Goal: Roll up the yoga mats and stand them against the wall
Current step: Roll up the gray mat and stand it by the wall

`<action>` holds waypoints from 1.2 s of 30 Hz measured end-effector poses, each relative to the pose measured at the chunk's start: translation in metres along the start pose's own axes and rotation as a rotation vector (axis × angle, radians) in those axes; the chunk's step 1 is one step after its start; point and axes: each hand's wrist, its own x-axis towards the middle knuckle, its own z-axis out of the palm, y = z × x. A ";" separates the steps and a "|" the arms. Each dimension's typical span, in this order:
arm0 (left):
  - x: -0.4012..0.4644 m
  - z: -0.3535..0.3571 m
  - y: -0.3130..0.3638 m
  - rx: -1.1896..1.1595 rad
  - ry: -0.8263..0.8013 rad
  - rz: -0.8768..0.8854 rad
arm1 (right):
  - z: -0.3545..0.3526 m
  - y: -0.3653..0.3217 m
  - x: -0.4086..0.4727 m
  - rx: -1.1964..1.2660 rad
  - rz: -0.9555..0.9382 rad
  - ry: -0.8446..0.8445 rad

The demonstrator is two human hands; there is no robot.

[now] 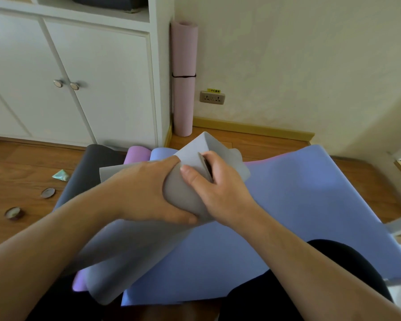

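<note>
Grey mat (183, 193) in both hands

The wooden floor (252, 143) carries a blue mat (299, 205) spread flat, a dark mat (88, 167) beside it, and a pink roll (183, 89) upright in the wall corner. Near the left edge lie two discs (48, 193) and a green wrapper (61, 175).
</note>
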 end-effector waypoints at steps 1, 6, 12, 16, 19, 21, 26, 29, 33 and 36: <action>0.000 -0.004 -0.002 -0.059 -0.024 0.015 | -0.001 -0.001 0.000 0.014 -0.017 -0.002; 0.000 0.004 -0.005 -0.086 0.048 0.024 | 0.001 0.001 0.001 0.138 -0.026 -0.097; -0.006 0.005 -0.003 0.089 0.135 0.017 | 0.010 0.001 -0.004 0.249 -0.004 -0.257; -0.007 0.008 0.001 0.155 0.152 -0.026 | 0.010 0.003 0.000 0.292 0.088 -0.290; -0.006 0.013 0.000 0.116 0.179 -0.066 | 0.012 0.004 0.001 0.226 0.072 -0.179; -0.005 0.015 0.000 0.097 0.175 -0.076 | 0.012 0.003 0.001 0.152 0.022 -0.096; -0.008 0.013 0.007 0.177 0.227 -0.060 | 0.003 -0.002 0.006 0.163 0.012 0.016; -0.004 0.028 0.006 0.314 0.339 -0.055 | 0.002 -0.005 0.008 0.200 0.041 0.064; 0.003 0.054 -0.007 0.448 0.454 0.034 | 0.011 -0.006 0.008 0.173 0.141 0.065; 0.005 0.050 -0.012 0.480 0.415 0.019 | 0.007 -0.004 0.007 0.248 0.207 -0.069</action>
